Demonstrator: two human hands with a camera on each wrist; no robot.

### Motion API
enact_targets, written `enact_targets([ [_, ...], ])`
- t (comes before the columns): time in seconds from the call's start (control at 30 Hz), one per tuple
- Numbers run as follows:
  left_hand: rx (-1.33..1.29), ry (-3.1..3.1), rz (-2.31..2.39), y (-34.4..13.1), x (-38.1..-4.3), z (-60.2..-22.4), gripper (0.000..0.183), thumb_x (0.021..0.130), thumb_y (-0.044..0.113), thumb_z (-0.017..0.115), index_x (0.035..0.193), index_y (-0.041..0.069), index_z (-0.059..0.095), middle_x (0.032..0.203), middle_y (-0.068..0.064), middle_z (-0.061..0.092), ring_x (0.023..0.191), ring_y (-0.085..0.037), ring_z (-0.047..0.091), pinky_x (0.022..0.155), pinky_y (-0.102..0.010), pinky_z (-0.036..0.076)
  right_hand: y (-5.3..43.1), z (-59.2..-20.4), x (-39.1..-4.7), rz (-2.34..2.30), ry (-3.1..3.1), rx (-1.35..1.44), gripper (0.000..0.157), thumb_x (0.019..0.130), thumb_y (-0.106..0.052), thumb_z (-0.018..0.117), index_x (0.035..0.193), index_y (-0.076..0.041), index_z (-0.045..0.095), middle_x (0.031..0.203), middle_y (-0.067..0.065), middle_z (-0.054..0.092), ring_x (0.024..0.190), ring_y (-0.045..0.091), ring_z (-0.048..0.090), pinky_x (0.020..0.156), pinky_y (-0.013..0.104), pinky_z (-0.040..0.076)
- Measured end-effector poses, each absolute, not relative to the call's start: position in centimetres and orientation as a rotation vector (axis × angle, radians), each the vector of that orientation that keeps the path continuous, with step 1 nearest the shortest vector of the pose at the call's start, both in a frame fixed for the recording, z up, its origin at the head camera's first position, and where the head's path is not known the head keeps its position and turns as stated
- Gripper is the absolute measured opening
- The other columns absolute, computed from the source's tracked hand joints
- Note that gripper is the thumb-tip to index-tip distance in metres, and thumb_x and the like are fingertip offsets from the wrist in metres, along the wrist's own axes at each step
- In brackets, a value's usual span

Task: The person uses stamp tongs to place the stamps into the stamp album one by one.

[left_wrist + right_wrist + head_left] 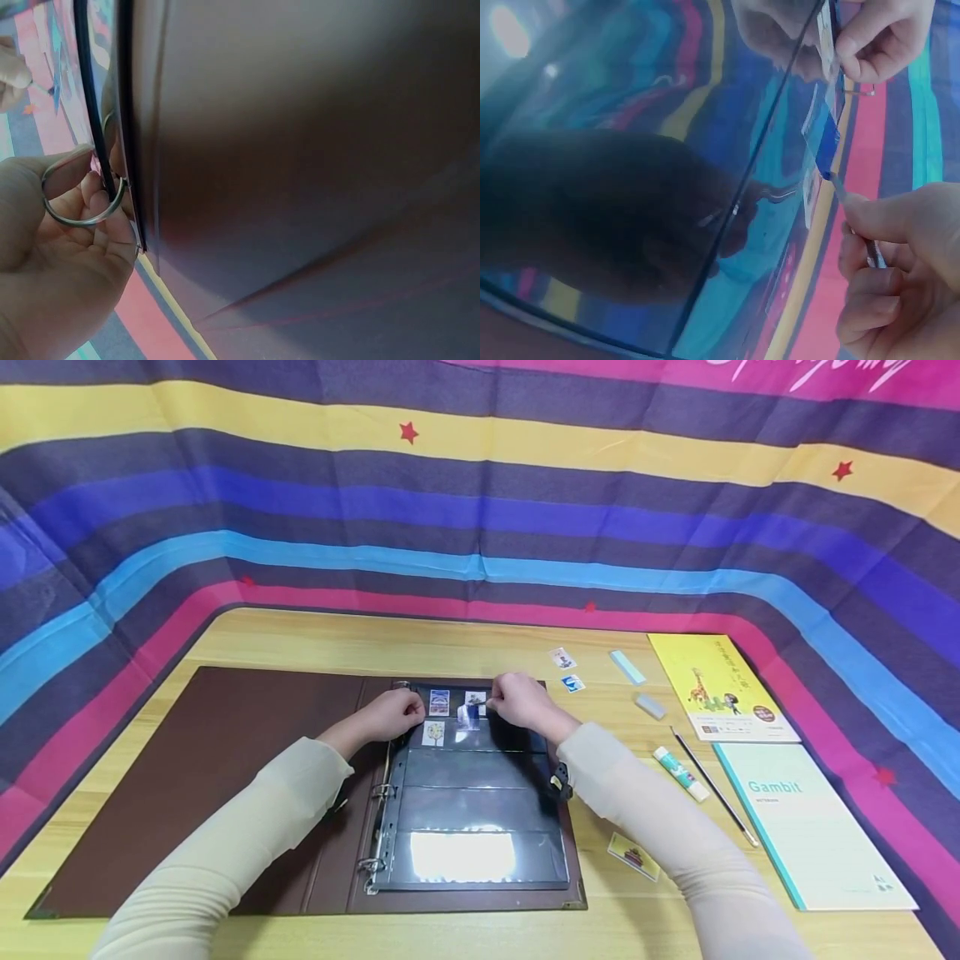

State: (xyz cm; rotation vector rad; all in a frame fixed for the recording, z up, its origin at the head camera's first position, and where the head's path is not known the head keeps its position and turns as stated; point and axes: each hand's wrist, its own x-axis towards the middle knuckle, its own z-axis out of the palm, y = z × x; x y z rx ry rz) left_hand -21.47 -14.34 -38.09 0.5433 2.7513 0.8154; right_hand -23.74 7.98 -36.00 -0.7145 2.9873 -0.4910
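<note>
A brown ring binder [247,760] lies spread on the table, with a black stamp page [480,810] of clear pockets on its rings. My left hand [397,714] pinches the page's inner edge beside the top metal ring [84,221]. In my right hand [521,697] is a slim pair of metal tweezers [875,255]; their tip meets a blue stamp [826,146] at the upper pockets. A purple-blue stamp [438,702] and another stamp [476,700] show in the top row. Below them sits a stamp with a tree [432,733].
Two loose stamps [562,658] lie beyond the page's top right corner. Rightward are a pale blue strip [627,667], grey eraser [649,706], glue stick [681,773], pencil [712,785], yellow booklet [720,685] and Gambit notebook [813,835]. A small yellow-edged card [633,857] is near the right forearm.
</note>
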Motion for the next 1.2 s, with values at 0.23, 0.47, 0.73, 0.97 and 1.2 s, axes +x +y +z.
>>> enact_targets([
  [0.23, 0.573, 2.763, 0.807, -14.27, -21.41, -38.1, 0.01, 0.082, 0.01, 0.047, 0.078, 0.005, 0.055, 0.071, -0.003, 0.049, 0.062, -0.015, 0.044, 0.057, -0.028, 0.036, 8.0, -36.09, -23.1, -0.43, 2.909, -0.726, 0.02, 0.074, -0.023, 0.061, 0.058, -0.013, 0.053, 0.052, -0.004, 0.048, 0.049, 0.012, 0.044, 0.048, 0.025, 0.034],
  [0.47, 0.566, 2.769, 0.799, -14.24, -21.45, -38.24, 0.009, 0.082, 0.01, 0.048, 0.078, 0.006, 0.055, 0.071, -0.003, 0.049, 0.063, -0.015, 0.044, 0.057, -0.028, 0.036, 8.22, -35.89, -23.68, -0.403, 2.898, -0.796, 0.015, 0.073, -0.021, 0.062, 0.061, -0.014, 0.056, 0.057, -0.005, 0.05, 0.054, 0.013, 0.044, 0.049, 0.026, 0.034],
  [0.73, 0.578, 2.777, 0.798, -14.2, -21.52, -38.28, 0.009, 0.082, 0.01, 0.048, 0.077, 0.006, 0.055, 0.071, -0.003, 0.048, 0.063, -0.015, 0.044, 0.058, -0.028, 0.036, 8.46, -35.92, -23.8, -0.387, 2.871, -0.826, 0.013, 0.073, -0.02, 0.062, 0.064, -0.015, 0.055, 0.059, -0.004, 0.05, 0.056, 0.013, 0.044, 0.05, 0.025, 0.034],
  [0.97, 0.601, 2.775, 0.796, -14.26, -21.54, -38.24, 0.01, 0.082, 0.01, 0.048, 0.078, 0.005, 0.055, 0.071, -0.003, 0.049, 0.063, -0.015, 0.044, 0.058, -0.028, 0.037, 8.58, -35.73, -23.7, -0.378, 2.849, -0.83, 0.014, 0.073, -0.018, 0.061, 0.062, -0.014, 0.054, 0.06, -0.004, 0.049, 0.056, 0.013, 0.044, 0.051, 0.024, 0.034],
  [1.2, 0.586, 2.779, 0.79, -14.25, -21.49, -38.15, 0.01, 0.082, 0.01, 0.048, 0.078, 0.005, 0.055, 0.07, -0.003, 0.049, 0.063, -0.015, 0.044, 0.057, -0.028, 0.036, 8.87, -35.63, -23.74, -0.386, 2.822, -0.815, 0.016, 0.074, -0.02, 0.061, 0.061, -0.013, 0.053, 0.059, -0.002, 0.048, 0.055, 0.013, 0.043, 0.051, 0.025, 0.034],
])
